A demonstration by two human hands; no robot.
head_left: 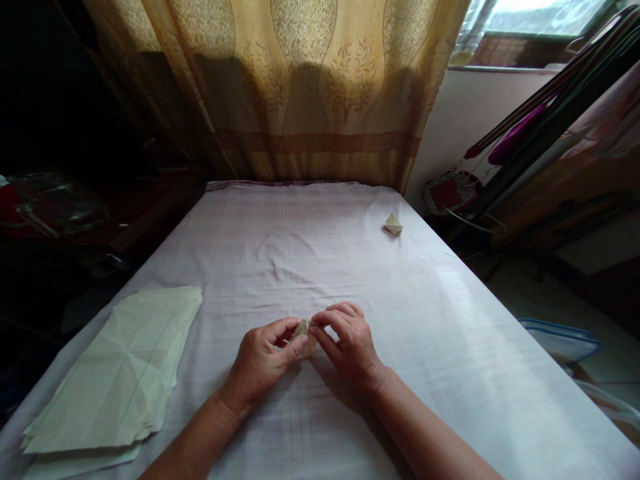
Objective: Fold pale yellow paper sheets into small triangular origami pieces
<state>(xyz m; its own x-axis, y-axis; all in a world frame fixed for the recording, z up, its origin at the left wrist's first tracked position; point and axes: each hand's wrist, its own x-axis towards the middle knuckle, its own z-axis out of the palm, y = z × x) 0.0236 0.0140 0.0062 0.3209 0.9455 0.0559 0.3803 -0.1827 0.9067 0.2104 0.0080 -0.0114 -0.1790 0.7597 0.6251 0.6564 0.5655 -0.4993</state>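
Note:
Between my two hands is a small piece of folded paper (307, 341), pale and cream-coloured, held just above the cloth. My left hand (267, 357) pinches its left side between thumb and fingers. At its upper right edge, my right hand (350, 340) grips the paper with thumb and forefinger; the fingers partly hide the folds. Farther off, a small folded paper shape (393, 225) with a pointed top rests near the right edge of the cloth. A stack of creased pale paper sheets (120, 367) lies to the left of my hands.
A whitish checked cloth (425, 373) covers the flat surface, with wrinkles near its middle. A gold patterned curtain (300, 87) hangs behind the far edge. Clear plastic containers with blue rims (560, 340) stand low on the right. Dark clutter fills the left side.

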